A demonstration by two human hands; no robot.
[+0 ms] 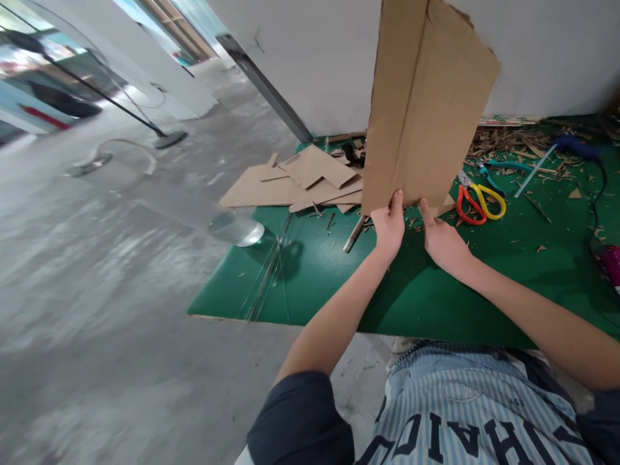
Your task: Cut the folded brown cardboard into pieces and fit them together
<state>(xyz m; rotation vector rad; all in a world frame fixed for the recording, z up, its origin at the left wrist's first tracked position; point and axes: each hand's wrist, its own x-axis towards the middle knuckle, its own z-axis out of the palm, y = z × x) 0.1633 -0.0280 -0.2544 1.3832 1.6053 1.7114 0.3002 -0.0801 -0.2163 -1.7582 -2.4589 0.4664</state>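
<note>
A tall brown cardboard sheet [426, 103] with a vertical crease stands upright over the green mat [339, 284]. My left hand [389, 226] grips its bottom edge, thumb pressed on the front face. Just to the right, my right hand [442, 240] holds the same bottom edge, thumb up against the sheet. Both hands are closed on the cardboard, a little above the mat.
Flat cardboard offcuts [300, 181] lie at the mat's far left. Orange and yellow scissors [477, 203], a blue glue gun [574, 147] with a black cable, a metal ruler [354, 234] and many cardboard scraps lie on the mat. A clear plastic tube [194, 213] lies on the concrete floor.
</note>
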